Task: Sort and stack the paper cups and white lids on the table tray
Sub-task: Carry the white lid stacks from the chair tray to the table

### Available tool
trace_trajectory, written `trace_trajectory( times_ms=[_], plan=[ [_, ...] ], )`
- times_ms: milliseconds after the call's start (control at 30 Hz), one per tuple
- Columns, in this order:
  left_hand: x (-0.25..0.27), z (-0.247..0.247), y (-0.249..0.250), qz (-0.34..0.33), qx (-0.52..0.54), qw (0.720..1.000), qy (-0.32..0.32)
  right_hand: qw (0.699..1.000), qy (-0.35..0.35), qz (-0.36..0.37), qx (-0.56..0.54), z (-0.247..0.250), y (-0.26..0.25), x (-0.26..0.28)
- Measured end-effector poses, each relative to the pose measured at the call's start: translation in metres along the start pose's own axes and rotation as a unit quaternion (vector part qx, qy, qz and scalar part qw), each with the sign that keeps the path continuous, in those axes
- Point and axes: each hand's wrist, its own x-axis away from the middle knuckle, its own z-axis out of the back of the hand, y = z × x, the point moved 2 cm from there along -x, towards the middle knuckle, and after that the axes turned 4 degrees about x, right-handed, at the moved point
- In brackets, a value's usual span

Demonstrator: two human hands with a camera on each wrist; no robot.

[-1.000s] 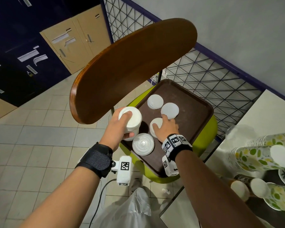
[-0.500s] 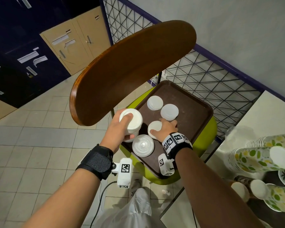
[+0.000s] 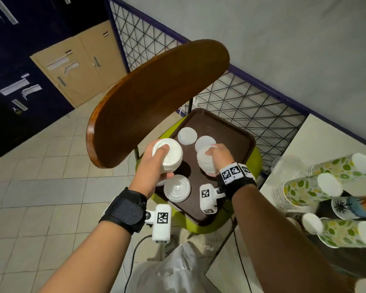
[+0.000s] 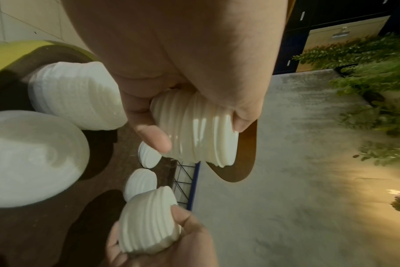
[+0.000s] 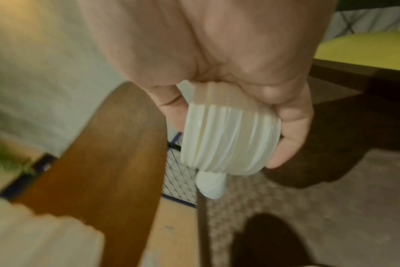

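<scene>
White lid stack one [image 3: 167,155]: our left hand [image 3: 154,166] wraps it at the tray's [image 3: 237,132] near-left edge. Stack two [image 3: 206,160]: our right hand [image 3: 219,154] pinches it just beside, lifted mid-tray, axis upright. Loose lids [image 3: 187,135] lie beyond, toward the far edge.

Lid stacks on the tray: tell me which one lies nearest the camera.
The wide domed stack by the tray's near edge, between both wrists; the flat stacks lie farther back.

The wooden chair back [image 3: 154,102] hung right over the tray's [image 3: 230,132] left side, blocking that way in. Lid stacks [image 3: 187,135] crowded the middle; the tray's far right corner by the wire fence [image 3: 251,106] was open brown surface.
</scene>
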Motion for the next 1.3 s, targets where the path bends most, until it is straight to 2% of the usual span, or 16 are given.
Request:
trace_trajectory(
  times_ms=[100, 200, 333, 500, 633, 767, 967, 1133, 1300],
  plan=[
    [0.023, -0.007, 0.013, -0.012, 0.003, 1.000, -0.020, 0.982, -0.027, -0.043, -0.182, 0.018, -0.012, 0.033],
    [0.054, -0.012, 0.022, -0.027, 0.006, 0.999, -0.030, 0.959, -0.034, 0.009, -0.280, 0.032, -0.018, 0.084],
    [0.104, -0.016, 0.028, -0.035, 0.021, 0.999, -0.028, 0.947, -0.050, 0.088, -0.305, 0.051, -0.011, 0.150],
    [0.180, -0.028, 0.029, -0.064, 0.036, 0.997, -0.026, 0.933, -0.116, 0.108, -0.323, 0.091, 0.018, 0.232],
    [0.225, -0.048, 0.016, -0.063, 0.007, 0.997, -0.046, 0.926, -0.152, 0.147, -0.314, 0.127, 0.045, 0.285],
    [0.257, -0.073, 0.007, -0.046, -0.017, 0.992, -0.118, 0.927, -0.144, 0.190, -0.288, 0.160, 0.074, 0.319],
    [0.274, -0.118, 0.010, -0.035, -0.075, 0.969, -0.232, 0.925, -0.101, 0.175, -0.321, 0.201, 0.122, 0.338],
    [0.284, -0.167, 0.003, -0.019, -0.132, 0.927, -0.350, 0.901, -0.053, 0.162, -0.399, 0.243, 0.170, 0.358],
    [0.300, -0.230, -0.017, 0.000, -0.168, 0.883, -0.439, 0.877, 0.049, 0.136, -0.459, 0.290, 0.221, 0.376]
  ],
)
